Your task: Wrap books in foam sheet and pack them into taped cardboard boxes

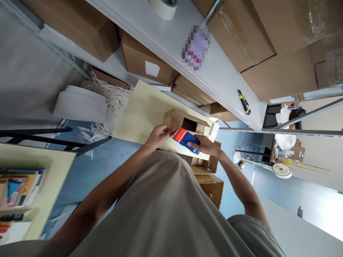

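Observation:
My right hand [205,144] is wrapped around a red-and-blue tape dispenser [180,135]. Its red end, with what looks like a toothed edge, points left toward my other hand. At that edge, the fingers of my left hand [160,135] are pinched together; whatever is between them is too small to make out. Just beyond both hands, an open cardboard box [171,116] stands on a pale yellow tabletop [142,103], its flaps up and its inside dark.
A grey shelf [219,78] runs above the table, bearing a tape roll [164,9], a yellow-black box cutter [243,102] and large cartons [241,35]. Books [20,189] lie on another table at lower left. Open boxes [211,185] stand below right.

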Demonstrator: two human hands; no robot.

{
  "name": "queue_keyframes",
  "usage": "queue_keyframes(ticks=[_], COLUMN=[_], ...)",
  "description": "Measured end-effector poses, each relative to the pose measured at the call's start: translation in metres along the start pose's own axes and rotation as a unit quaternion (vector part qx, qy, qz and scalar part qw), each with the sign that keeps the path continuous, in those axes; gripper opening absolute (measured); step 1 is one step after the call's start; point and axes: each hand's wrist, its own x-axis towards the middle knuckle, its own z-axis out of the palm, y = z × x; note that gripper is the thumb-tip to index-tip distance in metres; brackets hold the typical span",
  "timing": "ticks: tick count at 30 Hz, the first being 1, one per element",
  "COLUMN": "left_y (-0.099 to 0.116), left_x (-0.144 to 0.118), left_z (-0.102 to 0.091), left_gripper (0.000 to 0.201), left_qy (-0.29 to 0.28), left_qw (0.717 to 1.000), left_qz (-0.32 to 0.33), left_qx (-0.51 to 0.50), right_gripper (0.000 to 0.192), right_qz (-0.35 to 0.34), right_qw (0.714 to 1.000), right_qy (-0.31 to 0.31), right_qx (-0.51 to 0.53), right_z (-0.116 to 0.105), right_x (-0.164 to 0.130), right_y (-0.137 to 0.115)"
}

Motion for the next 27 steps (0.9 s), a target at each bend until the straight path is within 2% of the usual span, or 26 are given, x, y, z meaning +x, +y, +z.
queue_keyframes(ticks=[3, 5, 9, 11, 14, 18, 23, 27], left_y=[-0.004, -0.005, -0.019, -0.034, -0.059, -0.086, -0.104, -0.113], left_x=[-0.002, 0.003, 0.029, 0.043, 0.057, 0.069, 0.086, 0.1], left_z=[0.005, -0.003, -0.045, -0.063, -0.07, -0.059, -0.049, -0.042], left_gripper=[0.047, 0.048, 0.052, 0.055, 0.061, 0.062, 0.051, 0.052], left_qy=[0.016, 0.042, 0.137, 0.132, 0.111, 0.11, 0.119, 0.119], left_qw=[1.0, 0.998, 0.989, 0.989, 0.987, 0.982, 0.974, 0.973], left_qz=[0.0, 0.009, 0.018, 0.004, -0.034, -0.052, -0.076, -0.084], left_qx=[-0.027, -0.039, -0.054, -0.072, -0.109, -0.146, -0.176, -0.177], right_gripper=[0.073, 0.072, 0.072, 0.072, 0.071, 0.07, 0.07, 0.07], right_qz=[0.019, 0.04, 0.103, 0.117, 0.117, 0.13, 0.141, 0.149], right_qw=[0.997, 0.993, 0.983, 0.98, 0.977, 0.971, 0.961, 0.953], right_qy=[-0.065, -0.096, -0.095, -0.077, -0.058, -0.051, -0.026, -0.011], right_qx=[-0.028, -0.056, -0.12, -0.139, -0.17, -0.196, -0.237, -0.264], right_z=[-0.033, -0.06, -0.107, -0.118, -0.117, -0.101, -0.09, -0.087], right_x=[-0.01, -0.021, -0.041, -0.044, -0.038, -0.024, -0.014, -0.007], right_y=[-0.014, -0.023, -0.043, -0.055, -0.076, -0.099, -0.111, -0.118])
